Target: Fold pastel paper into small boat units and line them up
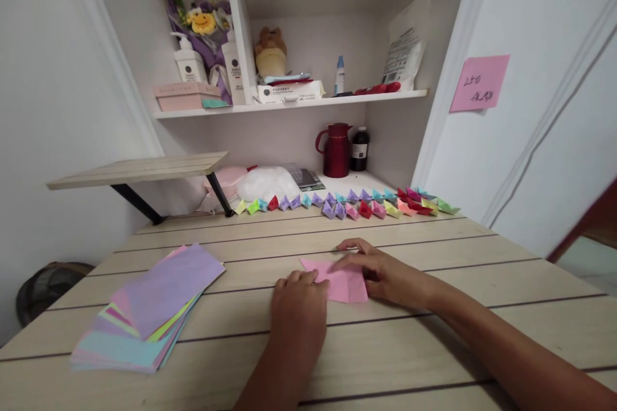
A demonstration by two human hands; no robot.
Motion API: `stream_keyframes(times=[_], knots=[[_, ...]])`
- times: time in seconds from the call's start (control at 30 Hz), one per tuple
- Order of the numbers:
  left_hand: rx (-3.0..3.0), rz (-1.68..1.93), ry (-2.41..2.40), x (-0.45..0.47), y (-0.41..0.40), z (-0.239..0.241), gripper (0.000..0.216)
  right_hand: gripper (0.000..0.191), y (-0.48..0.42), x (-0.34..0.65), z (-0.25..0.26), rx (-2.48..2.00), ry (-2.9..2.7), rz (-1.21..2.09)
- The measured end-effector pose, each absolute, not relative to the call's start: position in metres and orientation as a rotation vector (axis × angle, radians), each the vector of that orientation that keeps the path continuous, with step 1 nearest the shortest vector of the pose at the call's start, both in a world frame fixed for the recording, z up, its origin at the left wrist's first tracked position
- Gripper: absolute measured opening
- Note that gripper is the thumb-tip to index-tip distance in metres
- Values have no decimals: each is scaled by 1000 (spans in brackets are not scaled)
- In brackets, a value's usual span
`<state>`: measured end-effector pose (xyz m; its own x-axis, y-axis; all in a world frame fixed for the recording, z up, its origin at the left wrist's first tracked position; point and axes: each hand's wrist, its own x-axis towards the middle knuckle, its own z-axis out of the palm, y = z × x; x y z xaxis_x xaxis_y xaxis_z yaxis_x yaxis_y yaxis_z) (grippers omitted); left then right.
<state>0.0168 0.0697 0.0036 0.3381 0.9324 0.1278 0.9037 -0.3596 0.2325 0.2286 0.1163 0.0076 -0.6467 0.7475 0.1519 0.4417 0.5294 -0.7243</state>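
A pink sheet of paper (pixel 344 284) lies partly folded on the wooden table (pixel 434 334) in front of me. My left hand (pixel 297 314) rests at its near left corner with the fingers curled down onto the edge. My right hand (pixel 373 266) lies over the sheet's far right part, fingers stretched flat and pressing it down. A fanned stack of coloured paper sheets (pixel 149 308) sits to the left of my hands. Along the table's far edge runs a row of several small folded paper boats (pixel 357 202) in many colours.
A small raised wooden shelf (pixel 139 170) on black legs stands at the back left. Behind the row are a red jug (pixel 336 151), a dark bottle (pixel 359 149) and a white bag (pixel 267 183). A wall shelf (pixel 289 103) holds bottles, boxes and a plush toy. A pink note (pixel 479 83) sticks on the right wall.
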Motion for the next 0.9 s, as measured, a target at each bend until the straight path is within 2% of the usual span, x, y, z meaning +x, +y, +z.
stream_keyframes(times=[0.13, 0.2, 0.4, 0.53, 0.6, 0.73, 0.9], knots=[[2462, 368, 1695, 14, 66, 8, 38, 18, 122, 230, 1, -951, -2338, 859], [2444, 374, 1668, 12, 65, 10, 37, 9, 125, 230, -2, -978, -2316, 864], [2437, 318, 1611, 7, 63, 15, 41, 27, 129, 222, -9, -1093, -2201, 751], [2462, 297, 1544, 4, 63, 16, 41, 31, 128, 214, -11, -1159, -2199, 614], [2440, 323, 1555, 3, 63, 15, 45, 31, 129, 211, -13, -1198, -2210, 568], [2462, 307, 1555, 2, 61, 14, 65, 28, 132, 208, -17, -1304, -2230, 448], [2547, 161, 1551, 4, 57, 20, 67, 17, 136, 211, -20, -1451, -2141, 358]])
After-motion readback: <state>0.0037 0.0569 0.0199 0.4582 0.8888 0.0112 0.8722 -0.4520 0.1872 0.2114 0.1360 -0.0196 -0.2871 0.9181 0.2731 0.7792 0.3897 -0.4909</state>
